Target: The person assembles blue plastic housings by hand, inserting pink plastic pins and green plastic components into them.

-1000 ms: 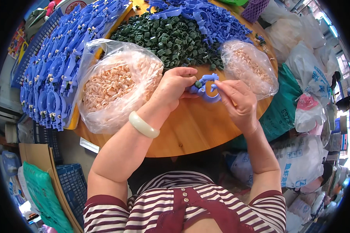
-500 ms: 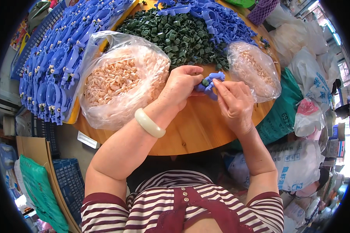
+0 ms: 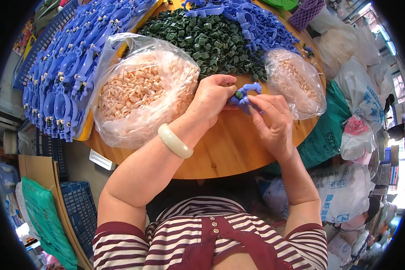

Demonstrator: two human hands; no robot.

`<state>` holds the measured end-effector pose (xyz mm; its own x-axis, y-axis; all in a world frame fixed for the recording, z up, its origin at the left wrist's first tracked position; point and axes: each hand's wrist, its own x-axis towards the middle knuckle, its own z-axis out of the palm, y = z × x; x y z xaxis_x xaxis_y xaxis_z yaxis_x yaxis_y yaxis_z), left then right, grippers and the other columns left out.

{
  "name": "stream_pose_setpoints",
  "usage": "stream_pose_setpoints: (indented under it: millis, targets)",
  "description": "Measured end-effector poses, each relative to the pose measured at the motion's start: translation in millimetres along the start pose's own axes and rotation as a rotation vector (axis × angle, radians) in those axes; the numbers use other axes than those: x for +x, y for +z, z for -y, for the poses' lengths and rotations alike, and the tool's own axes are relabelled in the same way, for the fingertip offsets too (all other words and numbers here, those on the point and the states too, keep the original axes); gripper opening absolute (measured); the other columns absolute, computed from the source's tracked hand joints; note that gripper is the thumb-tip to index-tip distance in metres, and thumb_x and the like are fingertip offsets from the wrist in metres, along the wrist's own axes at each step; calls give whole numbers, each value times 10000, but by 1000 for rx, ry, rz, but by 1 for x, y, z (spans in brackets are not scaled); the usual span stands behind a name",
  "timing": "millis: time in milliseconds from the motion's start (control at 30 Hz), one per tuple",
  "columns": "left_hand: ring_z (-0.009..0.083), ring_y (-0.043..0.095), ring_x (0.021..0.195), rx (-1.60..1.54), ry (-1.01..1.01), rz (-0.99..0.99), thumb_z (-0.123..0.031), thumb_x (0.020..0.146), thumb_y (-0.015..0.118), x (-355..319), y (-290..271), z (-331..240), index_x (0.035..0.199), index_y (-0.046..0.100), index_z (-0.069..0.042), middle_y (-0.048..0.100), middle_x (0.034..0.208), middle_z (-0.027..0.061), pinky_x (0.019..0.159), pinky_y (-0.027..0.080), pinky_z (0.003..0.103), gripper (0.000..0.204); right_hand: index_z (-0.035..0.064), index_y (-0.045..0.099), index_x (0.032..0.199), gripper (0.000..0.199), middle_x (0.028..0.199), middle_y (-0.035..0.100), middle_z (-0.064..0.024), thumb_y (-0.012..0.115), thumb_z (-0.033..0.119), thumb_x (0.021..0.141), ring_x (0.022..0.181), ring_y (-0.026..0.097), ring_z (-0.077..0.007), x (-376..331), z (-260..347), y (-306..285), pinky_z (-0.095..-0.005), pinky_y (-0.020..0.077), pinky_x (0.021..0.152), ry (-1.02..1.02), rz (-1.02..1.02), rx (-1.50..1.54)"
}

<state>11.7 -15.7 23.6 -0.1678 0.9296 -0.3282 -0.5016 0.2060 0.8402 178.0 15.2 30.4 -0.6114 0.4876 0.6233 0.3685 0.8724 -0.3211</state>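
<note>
Above-right of frame centre, the blue piece (image 3: 245, 102) has tilted, seemingly mid-work; left hand (image 3: 213, 95) clamps it, grip unclear at right hand (image 3: 275, 116).

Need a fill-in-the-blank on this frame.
The left hand holds a plastic part coloured mostly ____.
Left or right: the arm wearing the pale bangle is the ____.
Between the clear bags, the heap of pieces is dark ____.
Left or right: the smaller bag is the ____ one.
Missing words: blue; left; green; right.
</note>
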Motion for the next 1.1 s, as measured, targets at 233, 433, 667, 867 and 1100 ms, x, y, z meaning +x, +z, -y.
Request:
stream_pose_setpoints:
  millis: [233,433,667,867,1100]
  targets:
    - [174,619,754,-3,26,-2,-3,868,504,6,-3,6,1122,519,50,590,937,100,685,558,330,259,58,650,951,242,909,638,-72,676,6,716,815,567,-260,0,1,0,-344,451,733,32,12,21]
    - [172,620,737,40,43,-40,10,869,496,7,-2,8,1116,521,51,592,917,99,671,561,328,252,65,658,946,245,905,625,-76,684,7,709,818,568,-254,2,2,-2,-347,456,738,-49,73,-58]
    - [177,619,715,65,33,-35,15,876,480,5,-1,9,1107,523,49,589,900,103,663,561,332,237,60,660,937,247,865,595,-77,693,-3,700,802,566,-252,-3,2,1,-337,463,692,72,53,99]
    - [173,614,705,47,27,-54,11,882,477,6,0,10,1101,527,46,592,899,105,648,556,327,227,63,656,929,249,863,596,-79,699,2,692,791,572,-255,-3,-3,4,-341,462,692,-26,49,-4]
    - [172,610,702,86,47,-58,12,883,479,6,0,10,1093,528,49,592,899,110,644,551,312,219,70,652,925,236,883,607,-83,702,21,700,804,580,-264,-3,-2,1,-351,461,710,14,57,37]
